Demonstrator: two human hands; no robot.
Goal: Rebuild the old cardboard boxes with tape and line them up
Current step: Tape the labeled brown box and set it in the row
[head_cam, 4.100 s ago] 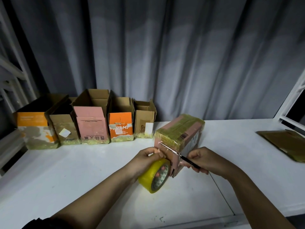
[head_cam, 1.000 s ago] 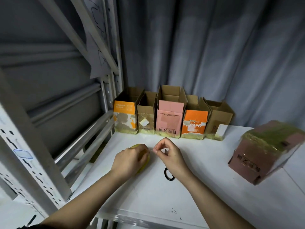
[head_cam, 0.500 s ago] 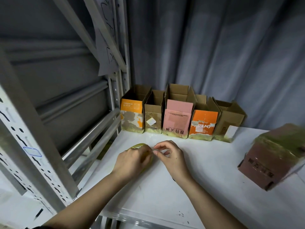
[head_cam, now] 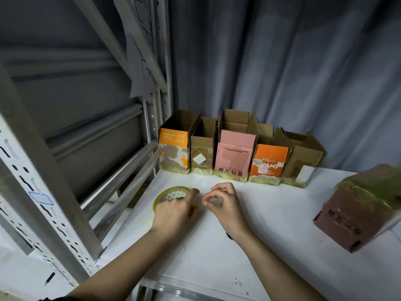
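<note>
Head view: one wide look forward and down over a white desk (head_cam: 271, 231) set against a grey curtain (head_cam: 293, 72).
Left hand (head_cam: 173, 213): lies palm-down on the near edge of the yellow tape roll (head_cam: 171, 196), which sits flat on the desk at its left end. The fingers are blurred; they look loosely bent over the roll's rim, and whether they truly grip it cannot be told.
Right hand (head_cam: 223, 205): just right of the left one, close but apart from it. Thumb and forefinger are curled toward each other into a small ring, as in a pinch — what lies between them, if anything, is too small to make out.
Row of boxes: five open-topped cartons stand side by side along the back of the desk, touching the curtain line — an orange-and-grey box (head_cam: 173, 151) on the left, a plain brown box (head_cam: 202, 153), a pink box (head_cam: 235, 157), an orange box (head_cam: 269, 164) and another brown box (head_cam: 303, 164) on the right. Their bottom edges show yellowish tape.
Taped box (head_cam: 360, 205): a pinkish-brown carton at the right edge of the desk, well apart from the row, tilted, its upper face covered in yellow-green tape; blurred.
Shelving frame (head_cam: 54, 170): grey metal uprights and rails fill the left side, beside the desk's left end.
</note>
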